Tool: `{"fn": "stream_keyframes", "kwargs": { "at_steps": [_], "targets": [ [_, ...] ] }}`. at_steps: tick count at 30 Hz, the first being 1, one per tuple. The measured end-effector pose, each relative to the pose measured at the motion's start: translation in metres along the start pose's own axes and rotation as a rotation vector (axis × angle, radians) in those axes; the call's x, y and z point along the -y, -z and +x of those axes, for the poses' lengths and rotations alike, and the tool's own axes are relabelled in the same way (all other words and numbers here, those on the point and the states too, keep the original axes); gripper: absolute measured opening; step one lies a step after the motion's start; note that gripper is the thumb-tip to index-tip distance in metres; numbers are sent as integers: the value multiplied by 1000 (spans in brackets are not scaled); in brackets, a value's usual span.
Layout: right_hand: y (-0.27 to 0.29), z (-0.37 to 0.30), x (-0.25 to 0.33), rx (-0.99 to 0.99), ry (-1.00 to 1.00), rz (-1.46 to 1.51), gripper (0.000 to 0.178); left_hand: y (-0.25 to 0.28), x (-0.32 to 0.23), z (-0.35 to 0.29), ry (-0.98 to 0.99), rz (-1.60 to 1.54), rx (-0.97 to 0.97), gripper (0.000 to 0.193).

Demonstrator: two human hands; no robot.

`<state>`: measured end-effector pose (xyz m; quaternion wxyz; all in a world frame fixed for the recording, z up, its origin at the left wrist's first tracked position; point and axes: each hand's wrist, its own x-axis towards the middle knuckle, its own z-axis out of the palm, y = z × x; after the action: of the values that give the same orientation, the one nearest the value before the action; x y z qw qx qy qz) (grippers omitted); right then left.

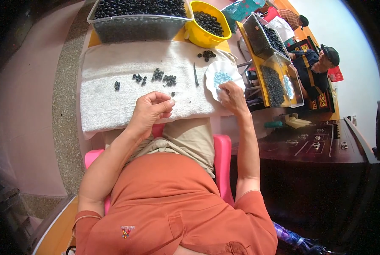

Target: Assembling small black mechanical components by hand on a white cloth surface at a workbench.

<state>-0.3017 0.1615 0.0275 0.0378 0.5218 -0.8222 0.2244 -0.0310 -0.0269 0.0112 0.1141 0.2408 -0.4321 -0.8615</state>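
Note:
My left hand (pixel 152 111) hovers over the front of a white towel (pixel 100 104), thumb and forefinger pinched together. A small black piece (pixel 173 94) shows just beyond the thumb tip; whether it is held or lies on the cloth I cannot tell. At the right, my right hand (pixel 233 98) reaches into a white scalloped plate (pixel 237 76), its closed fingertips at a pile of tiny light-blue beads (pixel 221 78). What those fingers hold is too small to make out. Several clusters of black round pieces (pixel 158 75) lie on the towel. Dark tweezers (pixel 196 74) rest left of the plate.
Behind the towel stand a clear bin (pixel 141 25) and a yellow basin (pixel 200 34), both holding black pieces. A loose black heap (pixel 208 55) lies near the plate. Farther right, a person in a dark cap (pixel 311 70) sits by clear boxes (pixel 277 87) on another table.

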Motion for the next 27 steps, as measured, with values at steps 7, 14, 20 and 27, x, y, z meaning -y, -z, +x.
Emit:
{"fn": "stream_keyframes", "kwargs": {
  "at_steps": [7,14,20,27],
  "targets": [
    [-3,-4,-4,-41,18,-18,15,-3,-3,-2,12,6,-17,14],
    [-5,-9,-7,-124,-75,44,13,-2,-1,-1,12,3,-11,13],
    [-1,-11,-2,-89,-235,175,13,-1,0,-1,2,5,-12,13],
    [-4,-14,13,-180,-253,816,16,-1,-1,-1,-1,4,-8,14]
  ]
}}
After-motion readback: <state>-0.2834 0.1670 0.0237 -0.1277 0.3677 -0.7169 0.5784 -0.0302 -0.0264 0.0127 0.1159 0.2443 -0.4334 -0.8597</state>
